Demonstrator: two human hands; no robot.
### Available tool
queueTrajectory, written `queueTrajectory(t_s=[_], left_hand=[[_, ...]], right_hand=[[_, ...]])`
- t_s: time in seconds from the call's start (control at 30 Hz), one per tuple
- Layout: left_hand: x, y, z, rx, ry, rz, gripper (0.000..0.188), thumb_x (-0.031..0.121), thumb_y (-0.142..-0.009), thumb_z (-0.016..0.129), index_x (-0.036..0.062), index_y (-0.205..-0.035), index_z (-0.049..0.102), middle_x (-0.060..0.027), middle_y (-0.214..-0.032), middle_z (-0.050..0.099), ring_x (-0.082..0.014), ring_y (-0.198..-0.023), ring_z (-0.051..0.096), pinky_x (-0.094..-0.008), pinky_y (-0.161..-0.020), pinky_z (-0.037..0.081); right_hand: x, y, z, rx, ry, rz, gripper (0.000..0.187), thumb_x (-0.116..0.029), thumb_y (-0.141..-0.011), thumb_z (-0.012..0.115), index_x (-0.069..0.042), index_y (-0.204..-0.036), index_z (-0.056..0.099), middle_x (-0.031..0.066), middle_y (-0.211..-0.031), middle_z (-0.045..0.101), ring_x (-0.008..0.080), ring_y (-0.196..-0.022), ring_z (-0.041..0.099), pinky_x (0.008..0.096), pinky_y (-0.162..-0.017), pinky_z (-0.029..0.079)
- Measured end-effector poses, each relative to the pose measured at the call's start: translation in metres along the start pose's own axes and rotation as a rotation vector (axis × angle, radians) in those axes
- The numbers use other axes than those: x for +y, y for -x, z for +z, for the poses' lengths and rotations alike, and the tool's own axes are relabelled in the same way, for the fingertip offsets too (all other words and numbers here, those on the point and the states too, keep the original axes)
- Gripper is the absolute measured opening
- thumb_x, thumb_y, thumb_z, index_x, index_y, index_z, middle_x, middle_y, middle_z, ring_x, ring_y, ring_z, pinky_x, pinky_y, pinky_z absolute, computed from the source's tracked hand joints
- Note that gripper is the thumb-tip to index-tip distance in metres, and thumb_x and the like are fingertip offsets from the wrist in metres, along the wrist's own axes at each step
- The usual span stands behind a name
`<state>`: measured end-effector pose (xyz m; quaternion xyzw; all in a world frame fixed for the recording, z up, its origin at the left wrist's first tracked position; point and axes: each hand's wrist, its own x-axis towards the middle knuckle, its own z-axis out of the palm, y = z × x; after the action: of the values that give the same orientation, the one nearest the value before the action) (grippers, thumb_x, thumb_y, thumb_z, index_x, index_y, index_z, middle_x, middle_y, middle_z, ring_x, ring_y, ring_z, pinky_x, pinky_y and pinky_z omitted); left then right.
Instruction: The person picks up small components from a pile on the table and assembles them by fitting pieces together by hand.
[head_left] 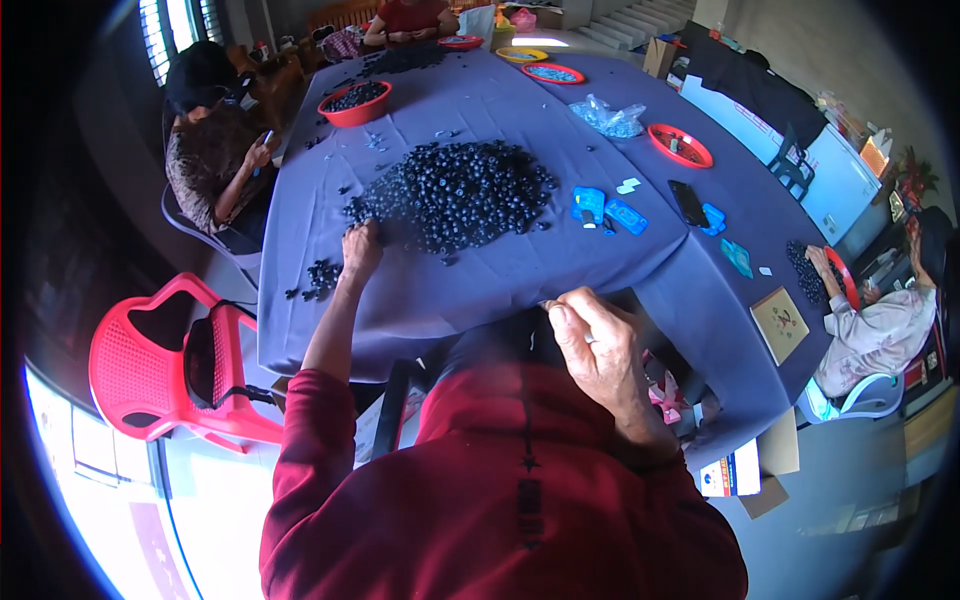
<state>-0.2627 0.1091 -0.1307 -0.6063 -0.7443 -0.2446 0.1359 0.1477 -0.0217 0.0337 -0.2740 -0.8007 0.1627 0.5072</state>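
A broad heap of small, round, shiny black pieces [465, 195] lies on the cloth-covered table [500, 290] before me. At the heap's near left edge, my left hand [360, 250] reaches down with its fingers curled together among the pieces; what they hold is hidden. My right hand [597, 345] hovers nearer my body, over the table's front edge. Its thumb and forefinger are pinched together, and something tiny shows at their tips, too small to name. A smaller cluster of black pieces [322, 277] sits left of my left hand.
Right of the heap lie blue packets [625, 217] and a dark phone [688, 203]. A red basin [355, 104] of black pieces stands at the far left. A clear bag [608, 118] of light-blue pieces rests farther back. Other people sit around the table; a pink chair [180, 360] stands left.
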Motion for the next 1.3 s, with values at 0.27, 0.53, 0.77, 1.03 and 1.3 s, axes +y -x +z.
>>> queueTrajectory(t_s=[0.27,0.53,0.77,1.03,1.3], left_hand=[[0.038,0.004,-0.036,0.218,0.432,0.063,0.015,0.006,-0.074,0.056,0.0048,-0.089,0.052,-0.0114,-0.078,0.061,-0.0256,-0.071,0.061,-0.0359,-0.061,0.047],[0.216,0.031,-0.147,-0.412,2.020,0.036,0.011,0.008,-0.085,0.055,0.0007,-0.093,0.055,-0.0054,-0.074,0.056,-0.0113,-0.062,0.052,-0.0257,-0.062,0.046],[0.251,0.067,-0.149,-0.665,2.306,0.159,0.031,0.020,-0.079,0.064,-0.0039,-0.095,0.053,-0.0084,-0.075,0.056,-0.0174,-0.067,0.051,-0.0300,-0.062,0.044],[0.259,0.076,-0.151,-0.907,2.370,0.237,0.031,0.011,-0.076,0.068,-0.0033,-0.098,0.052,-0.0074,-0.077,0.058,-0.0166,-0.072,0.056,-0.0297,-0.068,0.045],[0.263,0.077,-0.143,-0.993,2.471,0.182,0.036,0.020,-0.076,0.067,-0.0078,-0.091,0.049,-0.0103,-0.079,0.052,-0.0190,-0.072,0.053,-0.0300,-0.064,0.045]], right_hand=[[-0.003,-0.001,-0.005,-0.041,0.029,0.098,0.016,-0.013,-0.087,0.053,0.001,-0.080,0.056,0.0096,-0.065,0.056,0.0165,-0.056,0.054,0.0269,-0.052,0.042],[-0.001,-0.004,-0.012,0.009,0.074,0.132,0.019,-0.018,-0.088,0.053,0.000,-0.081,0.057,0.0107,-0.064,0.055,0.0185,-0.055,0.053,0.0282,-0.053,0.042],[-0.002,-0.005,-0.016,0.052,0.080,0.113,0.016,-0.015,-0.085,0.056,-0.003,-0.075,0.051,0.0123,-0.060,0.051,0.0282,-0.049,0.053,0.0336,-0.045,0.040],[-0.005,-0.003,-0.014,0.018,0.033,0.116,0.020,-0.018,-0.089,0.052,-0.003,-0.077,0.055,0.0074,-0.057,0.052,0.0164,-0.051,0.052,0.0296,-0.047,0.039],[-0.003,-0.005,-0.017,0.035,0.080,0.103,0.019,-0.019,-0.088,0.053,-0.003,-0.077,0.055,0.0094,-0.057,0.051,0.0213,-0.050,0.051,0.0312,-0.047,0.040]])
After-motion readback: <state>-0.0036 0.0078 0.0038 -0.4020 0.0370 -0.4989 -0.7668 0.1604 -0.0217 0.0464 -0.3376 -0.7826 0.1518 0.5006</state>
